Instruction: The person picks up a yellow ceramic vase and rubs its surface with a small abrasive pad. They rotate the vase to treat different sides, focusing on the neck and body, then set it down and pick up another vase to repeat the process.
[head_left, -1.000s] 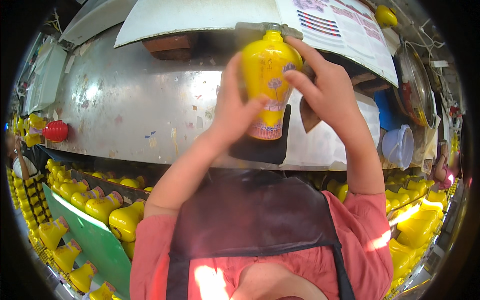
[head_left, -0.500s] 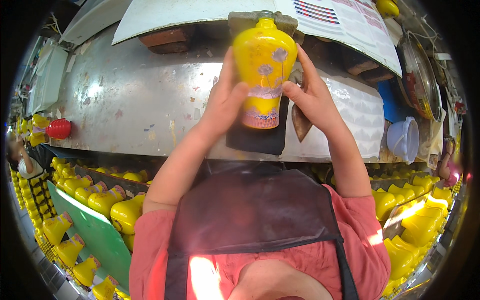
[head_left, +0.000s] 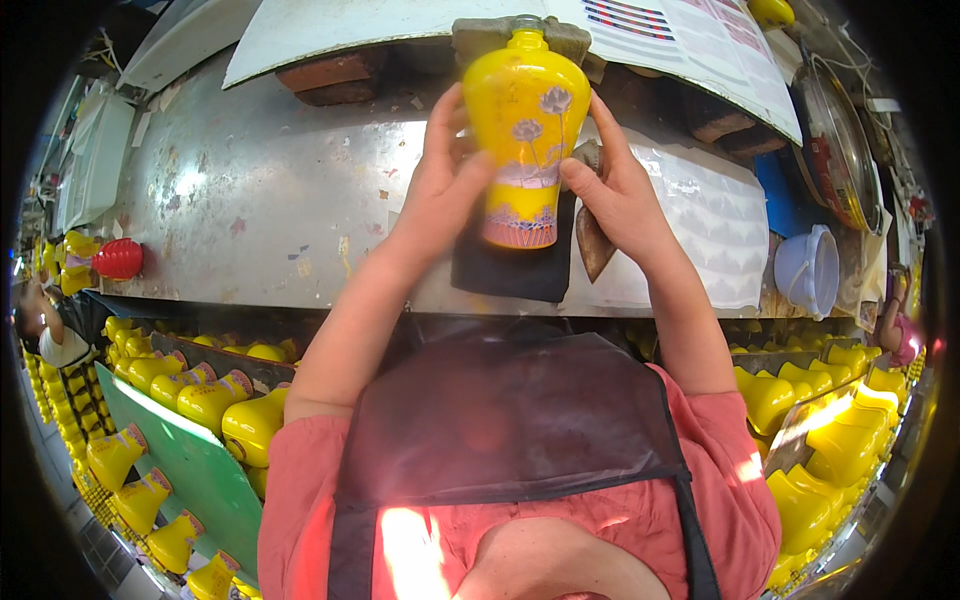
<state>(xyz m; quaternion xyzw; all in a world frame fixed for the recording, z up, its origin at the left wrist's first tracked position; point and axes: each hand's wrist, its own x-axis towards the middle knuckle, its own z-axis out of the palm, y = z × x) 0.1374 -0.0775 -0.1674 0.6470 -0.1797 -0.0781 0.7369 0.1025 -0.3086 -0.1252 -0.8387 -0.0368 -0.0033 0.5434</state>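
Note:
A glossy yellow vase (head_left: 520, 95) with greyish-purple lotus flowers and a patterned band round its foot lies between my two hands, its neck pointing away from me. My left hand (head_left: 450, 165) is curved round its left side, thumb toward the front. On the opposite side my right hand (head_left: 620, 195) grips it, thumb laid near the lower body. The neck rests at a grey-brown padded block (head_left: 570, 40). Beneath the foot is a black pad (head_left: 510, 275). A pointed brown blade-like tool (head_left: 594, 250) lies beside my right hand, its upper part partly covered.
A metal worktop (head_left: 250, 220) spans the front, with a white board (head_left: 330, 40) on bricks (head_left: 335, 78) behind. Printed decal sheets (head_left: 710, 230) and a pale bucket (head_left: 806, 272) stand right. A red ribbed object (head_left: 118, 259) sits left. Many yellow vases (head_left: 250, 425) crowd both sides of me.
The vase and both hands sit slightly farther up in the view. Both hands stay on the vase, which keeps the same side facing up.

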